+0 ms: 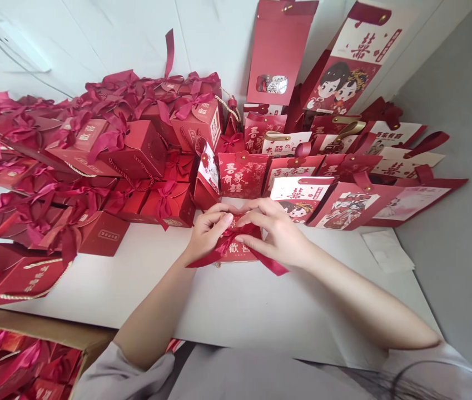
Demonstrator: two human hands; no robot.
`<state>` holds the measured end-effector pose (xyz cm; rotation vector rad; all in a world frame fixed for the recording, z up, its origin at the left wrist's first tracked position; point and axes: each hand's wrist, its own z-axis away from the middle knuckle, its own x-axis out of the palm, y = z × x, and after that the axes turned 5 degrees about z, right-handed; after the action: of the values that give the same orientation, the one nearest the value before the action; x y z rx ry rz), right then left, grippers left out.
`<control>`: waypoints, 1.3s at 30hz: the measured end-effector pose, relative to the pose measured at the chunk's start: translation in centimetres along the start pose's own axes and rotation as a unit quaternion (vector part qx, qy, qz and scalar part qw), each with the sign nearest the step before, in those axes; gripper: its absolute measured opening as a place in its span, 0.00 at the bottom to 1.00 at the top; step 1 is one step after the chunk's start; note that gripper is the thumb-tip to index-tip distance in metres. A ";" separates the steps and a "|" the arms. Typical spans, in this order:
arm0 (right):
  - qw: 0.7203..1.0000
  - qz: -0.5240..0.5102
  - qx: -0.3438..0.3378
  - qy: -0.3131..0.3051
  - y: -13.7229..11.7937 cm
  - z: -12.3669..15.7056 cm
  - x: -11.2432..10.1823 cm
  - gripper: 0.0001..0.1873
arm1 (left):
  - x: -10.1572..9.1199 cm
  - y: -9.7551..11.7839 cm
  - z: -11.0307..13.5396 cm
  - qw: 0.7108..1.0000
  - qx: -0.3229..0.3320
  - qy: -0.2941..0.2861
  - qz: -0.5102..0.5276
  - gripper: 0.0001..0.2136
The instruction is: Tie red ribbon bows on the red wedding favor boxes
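A small red gift box (239, 254) with white characters on its front stands on the white table before me. A dark red ribbon (272, 264) lies across its top, gathered in the middle, with loose ends hanging to both sides. My left hand (205, 232) is closed at the box's left side, its thumb and fingers pinching the ribbon. From the right, my right hand (281, 230) curls over the box, fingers bent and thumb against the ribbon. My hands cover much of the box's top, and what exactly lies between the fingertips is partly hidden.
Many red boxes with ribbon bows (108, 147) are stacked at left. Upright red and white gift bags (244, 172) stand behind and right. A cardboard carton (44, 328) of ribboned boxes sits at lower left. White paper (387, 251) lies near the grey wall (456, 166).
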<state>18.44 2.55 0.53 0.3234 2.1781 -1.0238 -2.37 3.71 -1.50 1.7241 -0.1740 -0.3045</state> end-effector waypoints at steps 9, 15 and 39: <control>0.996 -0.080 0.028 0.018 -0.3 0.1 1.6 0.02 | 0.1 0.0 0.2 0.999 0.024 0.035 -0.011 0.25; 0.997 -0.074 0.033 0.014 -0.3 0.2 1.6 0.01 | -0.3 0.8 0.4 0.964 0.141 0.072 -0.214 0.18; 0.981 -0.154 0.104 -0.060 0.6 -0.4 -1.2 0.13 | -5.0 0.7 -0.5 0.990 0.065 -0.105 -0.074 0.11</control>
<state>19.44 3.30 1.20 0.0138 2.0539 -1.4106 -6.92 5.49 -0.19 1.8359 -0.2241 -0.5970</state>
